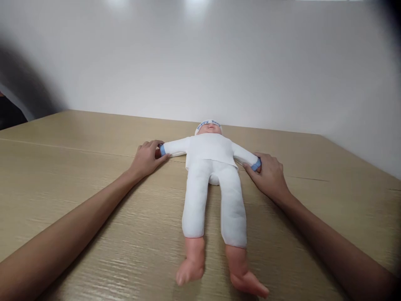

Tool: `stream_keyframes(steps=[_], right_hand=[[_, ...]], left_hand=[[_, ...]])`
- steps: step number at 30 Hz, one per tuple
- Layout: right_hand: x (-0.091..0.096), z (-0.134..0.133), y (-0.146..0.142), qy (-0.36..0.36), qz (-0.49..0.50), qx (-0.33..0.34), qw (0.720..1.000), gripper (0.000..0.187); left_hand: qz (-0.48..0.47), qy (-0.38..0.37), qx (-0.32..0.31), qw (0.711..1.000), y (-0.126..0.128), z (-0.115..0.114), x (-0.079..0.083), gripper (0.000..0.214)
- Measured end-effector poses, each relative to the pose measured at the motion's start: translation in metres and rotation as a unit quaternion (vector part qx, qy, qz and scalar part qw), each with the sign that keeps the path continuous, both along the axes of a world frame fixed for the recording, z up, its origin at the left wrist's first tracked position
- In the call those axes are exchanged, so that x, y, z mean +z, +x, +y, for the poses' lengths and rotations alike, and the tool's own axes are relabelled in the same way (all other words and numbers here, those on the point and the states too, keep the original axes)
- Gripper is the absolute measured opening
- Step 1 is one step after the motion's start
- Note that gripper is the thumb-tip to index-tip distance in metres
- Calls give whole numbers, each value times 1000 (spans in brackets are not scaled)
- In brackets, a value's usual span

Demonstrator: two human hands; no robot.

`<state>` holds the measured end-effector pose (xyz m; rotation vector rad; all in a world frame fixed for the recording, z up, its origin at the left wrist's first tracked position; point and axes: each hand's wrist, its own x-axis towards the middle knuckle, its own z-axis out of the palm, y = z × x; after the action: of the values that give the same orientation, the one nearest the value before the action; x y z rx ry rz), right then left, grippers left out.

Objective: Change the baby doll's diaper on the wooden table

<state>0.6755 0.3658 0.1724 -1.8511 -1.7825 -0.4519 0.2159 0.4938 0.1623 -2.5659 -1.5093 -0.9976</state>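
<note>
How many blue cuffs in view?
2, both on the doll: one blue cuff at the person's left hand, another blue cuff at the right hand.

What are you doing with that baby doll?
The doll is lying face up on a wood-coloured table, its bare feet nearest the person. The left hand has hold of the end of one doll arm, by the blue cuff, and the right hand has the other arm the same way. So both arms are spread out to the sides. It's wearing white clothes and a cap with blue writing.
</note>
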Motion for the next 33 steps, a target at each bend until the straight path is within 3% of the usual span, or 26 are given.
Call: stream_keyframes(steps=[10,18,24,28,31,33], right_hand=[[-6,0,8,-32,53,28,998,59],[-13,-27,-6,-54,61,-42,996,72],[-11,-84,-44,-70,70,-96,990,73],[-11,-134,-76,-88,73,-105,988,68],[-12,-188,-98,-102,76,-99,987,67],[-12,-236,-110,-101,93,-61,989,65]], left_hand=[[13,-45,1,999,-3,-9,1,54],[14,-46,55,997,-6,-50,-2,44],[-18,-33,92,995,-4,-104,2,56],[-41,-34,76,996,-2,-148,14,50],[-74,-29,47,996,2,-203,29,45],[-137,-18,17,990,4,-256,37,42]])
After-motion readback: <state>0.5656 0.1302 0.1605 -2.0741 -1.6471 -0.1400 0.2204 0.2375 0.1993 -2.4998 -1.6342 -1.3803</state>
